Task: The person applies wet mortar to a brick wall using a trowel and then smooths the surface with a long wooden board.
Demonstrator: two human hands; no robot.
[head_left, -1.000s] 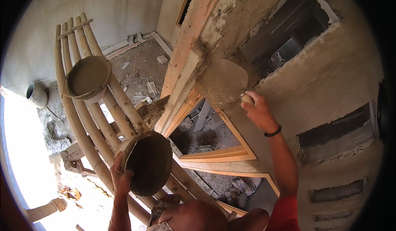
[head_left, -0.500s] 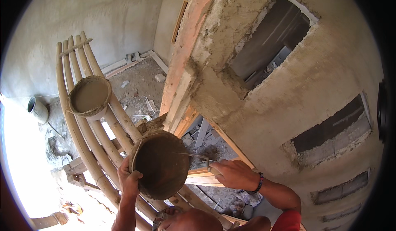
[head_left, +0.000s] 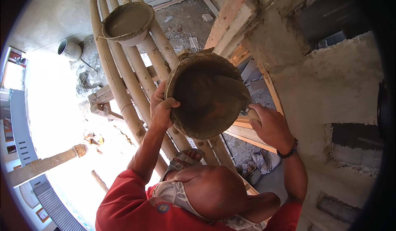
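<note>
My left hand [head_left: 161, 107] grips the rim of a mud-caked bucket [head_left: 201, 123], thumb over the edge. The bucket is tilted, its mouth facing up toward me, with a dark coated inside. In my right hand [head_left: 272, 126] is a trowel with a light handle [head_left: 253, 115]. Its grey blade [head_left: 232, 91] reaches into the bucket against the right inner side. How much is left in the bucket's shadowed bottom I cannot tell. My bent knee [head_left: 216, 192] is below the bucket.
A second bucket [head_left: 135, 41], holding wet grey mortar, stands on the bamboo pole platform [head_left: 132, 117]. A grey pail [head_left: 70, 50] lies tipped near the left wall. To the right rises a rough plastered wall [head_left: 326, 82] with rectangular openings. A wooden frame [head_left: 270, 86] stands below the bucket's right side.
My view has shifted, showing more of the left side and my knees. The trowel blade, edge-on beside the bucket's mouth earlier, now lies broad side up inside it. Both hands keep their holds.
</note>
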